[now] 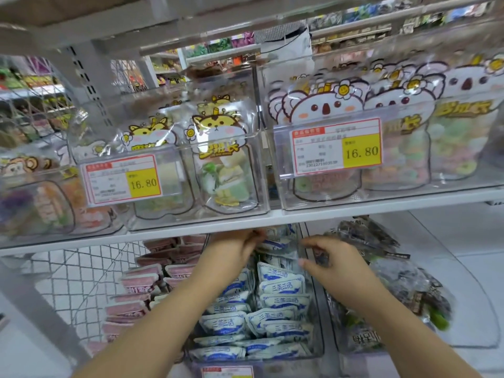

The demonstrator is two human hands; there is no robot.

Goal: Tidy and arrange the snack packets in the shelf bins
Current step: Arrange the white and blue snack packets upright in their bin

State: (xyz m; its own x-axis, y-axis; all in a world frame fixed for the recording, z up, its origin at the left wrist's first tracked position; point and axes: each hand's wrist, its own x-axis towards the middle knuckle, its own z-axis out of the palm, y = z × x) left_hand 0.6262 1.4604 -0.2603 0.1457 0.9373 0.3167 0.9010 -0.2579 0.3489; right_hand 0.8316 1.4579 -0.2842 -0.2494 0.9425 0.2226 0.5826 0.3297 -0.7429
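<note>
On the lower shelf a clear bin (319, 347) holds several blue-and-white snack packets (281, 285) in rows. My left hand (234, 252) reaches to the back of this bin, its fingers curled on a blue-and-white packet (275, 245) under the shelf edge. Over the bin's right wall my right hand (324, 257) hovers, fingers curled, thumb near a packet; what it grips is hidden. Pink packets (152, 279) fill the bin to the left. Dark packets (381, 271) fill the bin to the right.
The white shelf board (272, 216) hangs just above my hands. On it stand clear bins with cartoon-animal candy bags (223, 159) and two price tags (122, 178) reading 16.80. A wire mesh panel (81, 276) is at the lower left.
</note>
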